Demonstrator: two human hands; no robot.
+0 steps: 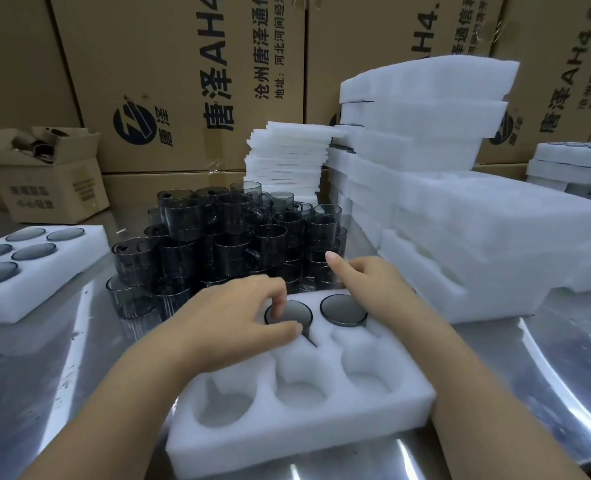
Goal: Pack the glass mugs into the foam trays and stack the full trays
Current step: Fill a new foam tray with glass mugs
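A white foam tray [325, 415] lies on the steel table in front of me. Two smoky glass mugs sit upside down in its far pockets, the left mug [295, 315] and the right mug [343, 309]; the nearer pockets are hollow. My left hand [238, 315] pinches the left mug between thumb and fingers, its handle in the foam slot. My right hand [366, 282] rests over the right mug's far edge with the index finger stretched out. Behind the tray stands a heap of stacked grey glass mugs [224, 237].
A filled foam tray [41, 275] sits at the left. Tall stacks of foam trays [436, 216] rise at the right, with thin foam sheets [287, 157] behind the mugs. Cardboard cartons [183, 81] wall off the back; a small open box [44, 174] stands at far left.
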